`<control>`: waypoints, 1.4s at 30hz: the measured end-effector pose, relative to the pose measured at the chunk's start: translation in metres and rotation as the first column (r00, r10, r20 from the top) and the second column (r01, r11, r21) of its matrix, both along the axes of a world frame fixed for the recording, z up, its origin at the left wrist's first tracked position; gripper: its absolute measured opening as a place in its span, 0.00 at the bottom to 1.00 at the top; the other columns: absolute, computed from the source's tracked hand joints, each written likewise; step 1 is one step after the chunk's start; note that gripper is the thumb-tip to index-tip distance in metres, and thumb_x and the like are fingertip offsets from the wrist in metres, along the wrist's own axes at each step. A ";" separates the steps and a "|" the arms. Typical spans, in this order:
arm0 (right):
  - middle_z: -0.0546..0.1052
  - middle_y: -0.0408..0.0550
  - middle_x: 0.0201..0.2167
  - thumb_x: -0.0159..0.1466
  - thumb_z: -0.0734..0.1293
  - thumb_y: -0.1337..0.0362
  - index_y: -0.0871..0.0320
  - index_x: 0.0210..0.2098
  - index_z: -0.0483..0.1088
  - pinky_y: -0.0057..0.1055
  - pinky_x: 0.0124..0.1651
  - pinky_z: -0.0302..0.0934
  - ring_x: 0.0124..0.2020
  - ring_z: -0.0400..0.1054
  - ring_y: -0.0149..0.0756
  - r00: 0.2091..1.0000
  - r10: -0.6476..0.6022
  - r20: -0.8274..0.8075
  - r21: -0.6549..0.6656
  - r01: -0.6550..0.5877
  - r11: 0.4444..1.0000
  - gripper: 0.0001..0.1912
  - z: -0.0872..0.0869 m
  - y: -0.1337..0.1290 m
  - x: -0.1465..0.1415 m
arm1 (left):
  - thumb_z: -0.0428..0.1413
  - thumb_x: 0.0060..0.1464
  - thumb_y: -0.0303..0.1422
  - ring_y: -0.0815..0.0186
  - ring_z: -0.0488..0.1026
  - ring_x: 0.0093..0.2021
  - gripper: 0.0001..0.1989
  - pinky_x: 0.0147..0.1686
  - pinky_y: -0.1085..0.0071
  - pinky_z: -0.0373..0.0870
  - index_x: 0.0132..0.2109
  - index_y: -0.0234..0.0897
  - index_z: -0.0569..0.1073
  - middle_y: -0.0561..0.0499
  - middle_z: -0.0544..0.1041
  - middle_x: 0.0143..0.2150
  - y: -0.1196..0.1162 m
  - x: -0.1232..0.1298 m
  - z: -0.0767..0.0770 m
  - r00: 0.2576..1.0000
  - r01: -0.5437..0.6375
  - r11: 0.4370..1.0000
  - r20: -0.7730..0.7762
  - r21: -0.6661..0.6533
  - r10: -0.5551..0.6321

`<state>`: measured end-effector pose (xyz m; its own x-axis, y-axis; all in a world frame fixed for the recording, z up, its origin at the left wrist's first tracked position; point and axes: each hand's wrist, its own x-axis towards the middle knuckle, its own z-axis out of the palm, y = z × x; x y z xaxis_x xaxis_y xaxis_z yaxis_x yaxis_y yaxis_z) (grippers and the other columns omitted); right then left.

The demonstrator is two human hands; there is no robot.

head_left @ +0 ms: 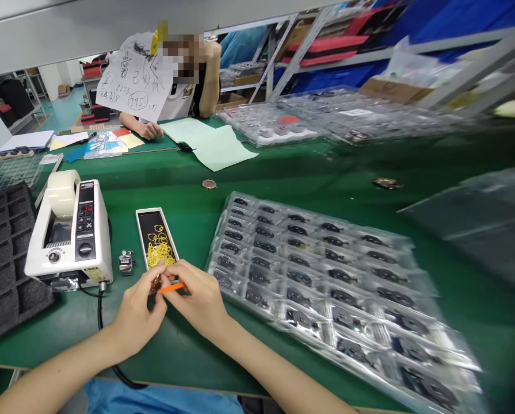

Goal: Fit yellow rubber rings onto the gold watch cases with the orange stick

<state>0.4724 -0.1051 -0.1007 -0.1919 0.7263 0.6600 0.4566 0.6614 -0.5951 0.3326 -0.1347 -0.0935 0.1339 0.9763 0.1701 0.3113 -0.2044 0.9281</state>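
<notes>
My left hand point(141, 310) is closed, its fingertips pinching a small brown metallic part point(155, 284) that they mostly cover. Pressed up against it, my right hand point(201, 299) is closed on a thin orange stick-like tool point(171, 287), whose exact kind I cannot make out. Both hands meet over the near end of a narrow white-rimmed box point(148, 210) with a black inside. Many thin yellow rings point(160, 248) lie heaped in that box, just beyond my fingertips. Left of the box stands a small metal tally counter point(126, 263).
At left are a white tape dispenser point(97, 230) and a black foam tray point(11, 253). Stacked clear plastic trays point(300, 253) with dark parts fill the right. Two small round metallic pieces point(209, 184) lie farther back. Across the table, a co-worker's hand point(153, 131) rests near papers.
</notes>
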 end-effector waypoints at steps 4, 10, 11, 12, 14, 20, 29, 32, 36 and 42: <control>0.68 0.39 0.19 0.58 0.62 0.72 0.56 0.24 0.64 0.24 0.22 0.54 0.19 0.59 0.27 0.974 0.151 -0.166 -0.157 -0.177 0.972 0.08 0.009 -0.001 0.006 | 0.52 0.53 0.23 0.60 0.77 0.48 0.21 0.49 0.66 0.74 0.55 0.39 0.70 0.45 0.77 0.53 0.007 -0.003 -0.002 0.998 -0.063 0.997 0.018 -0.052 0.064; 0.62 0.38 0.18 0.63 0.59 0.63 0.55 0.24 0.59 0.25 0.23 0.52 0.19 0.57 0.29 0.995 0.101 -0.001 -0.571 -0.083 0.817 0.12 0.006 0.013 0.018 | 0.54 0.53 0.24 0.60 0.75 0.51 0.18 0.50 0.68 0.72 0.52 0.40 0.71 0.46 0.76 0.52 0.018 -0.011 -0.001 0.977 -0.156 0.985 0.137 -0.075 0.165; 0.63 0.39 0.18 0.64 0.58 0.64 0.55 0.24 0.59 0.25 0.24 0.52 0.20 0.59 0.29 0.989 0.094 0.110 -0.595 -0.010 0.804 0.12 0.004 0.016 0.018 | 0.54 0.54 0.25 0.60 0.75 0.52 0.17 0.50 0.67 0.73 0.51 0.39 0.71 0.46 0.76 0.53 0.019 -0.012 0.000 0.970 -0.158 0.983 0.174 -0.090 0.172; 0.65 0.39 0.19 0.64 0.58 0.66 0.56 0.25 0.59 0.26 0.25 0.53 0.21 0.61 0.30 0.974 0.088 0.207 -0.599 0.055 0.799 0.11 0.002 0.018 0.017 | 0.54 0.53 0.26 0.59 0.74 0.53 0.17 0.50 0.67 0.73 0.51 0.39 0.70 0.45 0.75 0.53 0.019 -0.012 0.001 0.960 -0.161 0.981 0.216 -0.107 0.181; 0.69 0.41 0.21 0.61 0.59 0.73 0.57 0.28 0.62 0.26 0.28 0.52 0.23 0.64 0.32 0.944 0.068 0.323 -0.578 0.140 0.804 0.07 0.001 0.017 0.015 | 0.55 0.53 0.27 0.59 0.74 0.54 0.17 0.51 0.67 0.72 0.51 0.38 0.69 0.43 0.74 0.55 0.020 -0.012 0.002 0.937 -0.162 0.976 0.288 -0.143 0.197; 0.75 0.43 0.25 0.59 0.64 0.72 0.57 0.31 0.68 0.25 0.29 0.50 0.27 0.68 0.33 0.855 -0.020 0.518 -0.493 0.317 0.810 0.04 0.027 0.020 0.031 | 0.58 0.52 0.35 0.56 0.74 0.54 0.19 0.50 0.65 0.73 0.51 0.36 0.68 0.39 0.73 0.56 0.021 -0.015 0.002 0.942 -0.170 0.976 0.267 -0.139 0.202; 0.76 0.52 0.41 0.67 0.61 0.66 0.61 0.43 0.70 0.34 0.41 0.63 0.40 0.71 0.38 0.530 -0.242 0.813 -0.283 0.722 0.631 0.08 0.068 0.117 0.200 | 0.56 0.55 0.40 0.57 0.74 0.55 0.20 0.51 0.66 0.73 0.53 0.38 0.66 0.40 0.73 0.57 0.024 -0.021 -0.006 0.945 -0.156 0.983 0.274 -0.100 0.178; 0.74 0.49 0.45 0.67 0.65 0.59 0.60 0.47 0.70 0.39 0.46 0.68 0.43 0.71 0.36 0.475 -0.103 0.874 -0.320 0.723 0.612 0.13 0.060 0.122 0.233 | 0.56 0.56 0.39 0.58 0.74 0.54 0.21 0.51 0.67 0.74 0.54 0.38 0.66 0.40 0.73 0.58 0.026 -0.021 -0.010 0.950 -0.120 0.985 0.275 -0.123 0.150; 0.73 0.51 0.49 0.67 0.64 0.58 0.59 0.50 0.69 0.41 0.48 0.68 0.46 0.70 0.38 0.403 -0.005 0.915 -0.328 0.751 0.573 0.15 0.046 0.119 0.242 | 0.57 0.53 0.39 0.58 0.75 0.53 0.22 0.49 0.68 0.74 0.53 0.38 0.67 0.40 0.73 0.57 0.025 -0.020 -0.008 0.950 -0.092 0.982 0.280 -0.167 0.136; 0.72 0.52 0.50 0.67 0.65 0.58 0.60 0.52 0.68 0.41 0.48 0.68 0.47 0.70 0.39 0.333 0.065 0.941 -0.326 0.831 0.450 0.17 0.033 0.140 0.231 | 0.59 0.49 0.38 0.56 0.74 0.54 0.22 0.48 0.67 0.74 0.51 0.37 0.69 0.40 0.75 0.55 0.022 -0.014 -0.009 0.958 -0.095 0.975 0.246 -0.202 0.145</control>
<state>0.7037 0.0354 -0.0678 0.2464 0.9023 -0.3537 0.9666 -0.2024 0.1570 0.3181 -0.1130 -0.1021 -0.0104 0.9999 -0.0025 0.0684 0.0032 0.9977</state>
